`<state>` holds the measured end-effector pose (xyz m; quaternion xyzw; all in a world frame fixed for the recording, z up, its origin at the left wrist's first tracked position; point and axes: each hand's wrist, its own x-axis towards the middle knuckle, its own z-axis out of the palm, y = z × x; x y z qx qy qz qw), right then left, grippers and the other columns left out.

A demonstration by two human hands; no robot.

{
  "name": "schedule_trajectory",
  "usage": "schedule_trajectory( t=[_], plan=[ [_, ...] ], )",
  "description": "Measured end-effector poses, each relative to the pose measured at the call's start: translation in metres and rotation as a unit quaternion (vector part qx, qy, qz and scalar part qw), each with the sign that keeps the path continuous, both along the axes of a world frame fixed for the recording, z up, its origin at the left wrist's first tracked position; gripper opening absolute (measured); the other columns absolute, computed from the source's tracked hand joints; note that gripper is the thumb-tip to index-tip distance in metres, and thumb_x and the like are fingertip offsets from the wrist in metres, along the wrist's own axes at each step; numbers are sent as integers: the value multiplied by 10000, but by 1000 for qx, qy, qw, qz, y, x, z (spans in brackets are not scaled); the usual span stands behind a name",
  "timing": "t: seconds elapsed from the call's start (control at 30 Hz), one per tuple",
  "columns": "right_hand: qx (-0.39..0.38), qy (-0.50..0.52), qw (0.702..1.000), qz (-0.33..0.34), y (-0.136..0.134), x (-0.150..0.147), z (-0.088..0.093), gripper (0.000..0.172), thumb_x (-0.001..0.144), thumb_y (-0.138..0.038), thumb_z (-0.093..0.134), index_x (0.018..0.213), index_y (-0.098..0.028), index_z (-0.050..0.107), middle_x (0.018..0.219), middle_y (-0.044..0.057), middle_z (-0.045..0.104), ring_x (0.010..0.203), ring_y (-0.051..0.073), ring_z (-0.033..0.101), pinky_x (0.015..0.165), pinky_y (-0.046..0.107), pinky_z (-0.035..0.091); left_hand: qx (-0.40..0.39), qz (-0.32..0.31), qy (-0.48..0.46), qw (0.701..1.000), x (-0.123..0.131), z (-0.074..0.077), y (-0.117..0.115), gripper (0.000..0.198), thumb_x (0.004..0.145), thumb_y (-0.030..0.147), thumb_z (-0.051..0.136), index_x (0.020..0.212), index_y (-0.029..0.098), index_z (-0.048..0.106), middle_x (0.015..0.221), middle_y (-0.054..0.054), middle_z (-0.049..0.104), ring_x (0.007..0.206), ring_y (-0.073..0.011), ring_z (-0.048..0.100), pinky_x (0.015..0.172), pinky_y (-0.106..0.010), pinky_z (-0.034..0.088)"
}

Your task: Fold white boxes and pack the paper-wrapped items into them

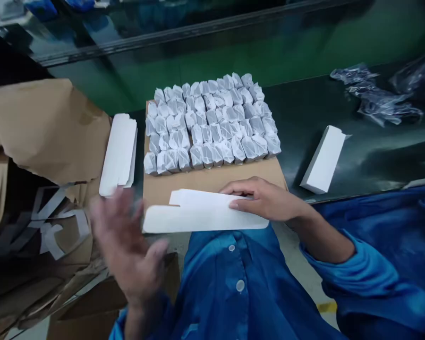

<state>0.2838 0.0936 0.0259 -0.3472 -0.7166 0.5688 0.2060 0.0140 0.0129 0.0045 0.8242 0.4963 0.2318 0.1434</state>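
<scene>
My right hand [261,198] grips the right end of a flat white carton blank [198,215], thumb below and fingers on top, just above the near edge of a brown cardboard sheet [212,182]. My left hand [127,241] hovers at the blank's left end, motion-blurred, with its fingers spread and nothing in it. On the cardboard sheet behind the blank stand several rows of small items wrapped in white paper [210,125]. A stack of flat white blanks [119,153] lies left of the sheet.
A folded white box [324,158] lies on the dark green table at right. Crumpled clear plastic bags [377,97] sit at the far right. At left, brown paper [46,127] covers an open carton holding more white blanks [53,222]. My blue coat [241,278] fills the foreground.
</scene>
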Motion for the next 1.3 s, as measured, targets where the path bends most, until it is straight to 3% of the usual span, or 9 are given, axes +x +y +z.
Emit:
schedule_trajectory(
  t=[0.1, 0.2, 0.23, 0.33, 0.47, 0.6, 0.83, 1.17, 1.3],
  plan=[
    [142, -133, 980, 35, -18, 10, 1, 384, 998, -344, 525, 1351, -210, 596, 1237, 83, 695, 1052, 220, 675, 826, 328, 544, -89, 140, -140, 976, -8, 4, 19, 230, 931, 356, 614, 1070, 220, 736, 949, -40, 771, 849, -213, 724, 646, -289, 581],
    [341, -284, 896, -9, -39, -3, -11, 744, 904, -484, 653, 1481, -70, 433, 1223, 207, 658, 1062, 335, 633, 846, 461, 532, -181, 236, -270, 916, 1, -3, 29, 254, 853, 433, 702, 910, 195, 769, 797, -17, 752, 690, -169, 673, 522, -226, 508],
    [391, -308, 868, -12, -44, -8, -16, 786, 890, -478, 669, 1476, -22, 414, 1191, 227, 656, 1035, 348, 625, 833, 472, 525, -214, 230, -291, 904, 4, -5, 31, 273, 839, 441, 715, 932, 190, 771, 801, -20, 751, 682, -164, 667, 527, -224, 511],
    [477, -307, 823, 17, -49, -12, -25, 610, 962, -354, 560, 1443, -1, 432, 1172, 219, 655, 996, 324, 607, 807, 444, 507, -328, 137, -296, 887, 2, -5, 34, 317, 796, 408, 764, 1023, 187, 767, 709, -9, 727, 606, -140, 647, 522, -210, 519],
    [505, -291, 812, 35, -43, -4, -22, 519, 996, -287, 468, 1432, -7, 435, 1181, 208, 656, 977, 311, 590, 783, 432, 484, -392, 71, -290, 870, -11, -4, 39, 295, 782, 356, 783, 1023, 185, 772, 620, 7, 687, 534, -113, 620, 509, -192, 523],
    [473, -255, 842, 49, -39, 1, -19, 607, 960, -378, 556, 1425, -8, 436, 1229, 205, 635, 1004, 301, 575, 823, 424, 475, -404, 71, -311, 857, -9, -9, 40, 339, 809, 399, 744, 1057, 169, 763, 655, -18, 707, 544, -140, 645, 492, -224, 547],
    [505, -290, 812, 23, -44, 1, -21, 503, 988, -280, 481, 1416, -17, 457, 1205, 189, 660, 970, 294, 587, 791, 414, 475, -318, 70, -257, 910, 10, -10, 48, 201, 751, 289, 766, 928, 196, 783, 907, -51, 780, 705, -142, 699, 580, -196, 562],
    [541, -302, 785, -11, -50, -5, -19, 462, 966, -160, 525, 1400, -8, 481, 1211, 183, 674, 1024, 302, 635, 796, 424, 524, -248, 61, -228, 940, 5, -8, 49, 152, 792, 191, 713, 895, 249, 809, 851, 0, 794, 669, -102, 699, 545, -142, 516],
    [560, -302, 772, -6, -58, -8, -14, 401, 965, -142, 524, 1345, -14, 541, 1165, 176, 704, 989, 281, 668, 779, 401, 539, -226, 61, -241, 942, 2, -6, 43, 226, 778, 107, 680, 870, 269, 809, 815, 19, 788, 695, -101, 712, 556, -137, 512]
  ],
)
